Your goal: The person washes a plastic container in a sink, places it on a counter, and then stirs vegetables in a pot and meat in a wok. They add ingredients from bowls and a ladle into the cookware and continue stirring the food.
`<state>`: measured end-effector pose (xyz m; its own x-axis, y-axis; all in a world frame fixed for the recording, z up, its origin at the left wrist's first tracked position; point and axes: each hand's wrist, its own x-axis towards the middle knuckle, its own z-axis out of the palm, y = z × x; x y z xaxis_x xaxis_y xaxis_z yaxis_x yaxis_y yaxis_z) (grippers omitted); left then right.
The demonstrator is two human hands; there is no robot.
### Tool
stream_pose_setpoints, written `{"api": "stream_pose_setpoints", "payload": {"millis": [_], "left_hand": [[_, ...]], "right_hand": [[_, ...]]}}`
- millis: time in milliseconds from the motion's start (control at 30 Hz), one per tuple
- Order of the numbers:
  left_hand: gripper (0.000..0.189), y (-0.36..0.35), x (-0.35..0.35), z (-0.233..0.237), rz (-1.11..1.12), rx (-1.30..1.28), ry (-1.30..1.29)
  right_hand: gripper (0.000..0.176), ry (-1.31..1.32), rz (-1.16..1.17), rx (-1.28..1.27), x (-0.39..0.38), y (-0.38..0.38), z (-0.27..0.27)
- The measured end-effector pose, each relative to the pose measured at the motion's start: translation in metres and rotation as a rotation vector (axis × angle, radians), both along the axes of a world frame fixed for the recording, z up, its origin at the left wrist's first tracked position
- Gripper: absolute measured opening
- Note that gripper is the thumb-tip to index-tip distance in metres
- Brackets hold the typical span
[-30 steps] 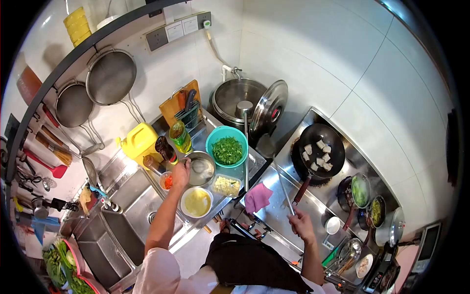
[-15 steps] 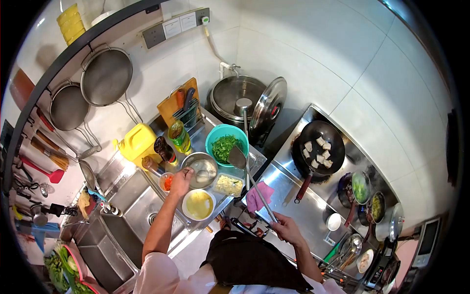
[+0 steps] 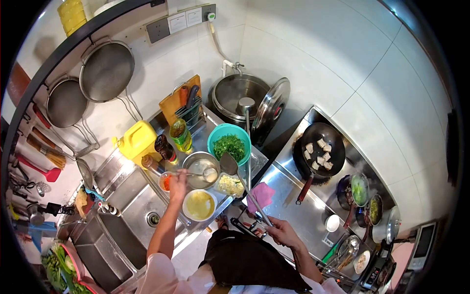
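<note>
My left hand [image 3: 179, 183] is closed on the handle of a spoon [image 3: 209, 174] that reaches into a steel bowl [image 3: 201, 156] of cloudy liquid. A pale lump seems to lie at the spoon's head; I cannot make out what it is. In my right hand [image 3: 285, 232] is a long-handled spatula [image 3: 229, 164], its dark blade raised between the green bowl [image 3: 214, 133] of chopped greens and a tray of minced garlic [image 3: 230, 185]. Close to my left wrist stand a small cup of chopped red pepper [image 3: 166, 183] and a white tub of yellowish liquid [image 3: 199, 205].
A wok [image 3: 320, 128] with several pale chunks sits on the stove at right. Small pans [image 3: 360, 189] steam beyond it. To the left is a double sink [image 3: 128, 214]. A lidded pot [image 3: 230, 93], bottles and a yellow jug [image 3: 137, 140] line the back.
My left hand has shifted slightly left and down, and the spoon's handle and head now show above the bowl's contents. The spatula blade has moved a little left and down.
</note>
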<state>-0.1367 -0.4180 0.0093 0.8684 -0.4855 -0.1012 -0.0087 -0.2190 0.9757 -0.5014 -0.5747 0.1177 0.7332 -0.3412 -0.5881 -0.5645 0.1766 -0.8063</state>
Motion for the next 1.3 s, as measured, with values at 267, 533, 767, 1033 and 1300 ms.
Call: {"api": "stream_pose_setpoints", "payload": {"millis": [267,533,767,1033,1300], "left_hand": [[0.024,0.03,0.006,0.015,0.424,-0.31,0.165],[0.024,-0.02,-0.024,0.085,0.402,-0.344,0.031],[0.025,-0.181,-0.097,0.105,-0.065,-0.385,-0.049],[0.024,-0.364,-0.246,0.104,-0.545,-0.247,-0.509],[0.025,-0.415,-0.301,0.11,-0.697,-0.118,-0.77]], "right_hand": [[0.039,-0.087,-0.105,0.113,-0.001,-0.001,-0.002],[0.036,-0.258,-0.034,0.325,0.005,-0.011,-0.03],[0.039,-0.255,-0.469,-0.007,-0.076,-0.036,-0.009],[0.045,-0.067,-0.737,-0.453,-0.175,-0.067,-0.022],[0.043,0.026,-0.718,-0.76,-0.186,-0.106,-0.073]]}}
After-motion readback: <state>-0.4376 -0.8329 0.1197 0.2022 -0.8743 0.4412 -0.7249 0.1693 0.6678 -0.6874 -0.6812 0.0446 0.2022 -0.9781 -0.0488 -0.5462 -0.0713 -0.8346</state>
